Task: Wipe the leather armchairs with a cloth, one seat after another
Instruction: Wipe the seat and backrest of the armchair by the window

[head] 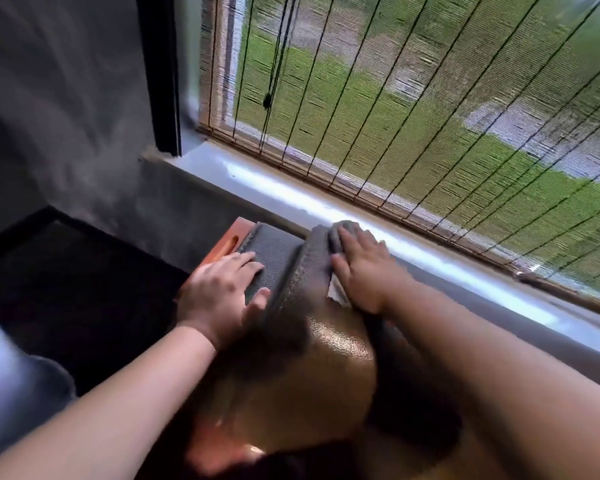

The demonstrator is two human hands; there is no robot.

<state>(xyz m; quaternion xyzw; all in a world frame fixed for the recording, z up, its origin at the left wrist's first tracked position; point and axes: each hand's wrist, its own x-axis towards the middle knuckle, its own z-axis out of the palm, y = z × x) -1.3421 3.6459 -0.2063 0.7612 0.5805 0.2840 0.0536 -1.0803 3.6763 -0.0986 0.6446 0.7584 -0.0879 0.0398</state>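
Pebbled brown leather armchair is sitting under a woven bamboo blind at twelve o'clock; flat left hand is resting on it, right hand is pressing a grey cloth, fingers straight.

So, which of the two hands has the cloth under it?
The right hand, the one nearer the window. It presses flat on the grey cloth on the chair's top edge. The left hand rests on bare dark leather, with no cloth.
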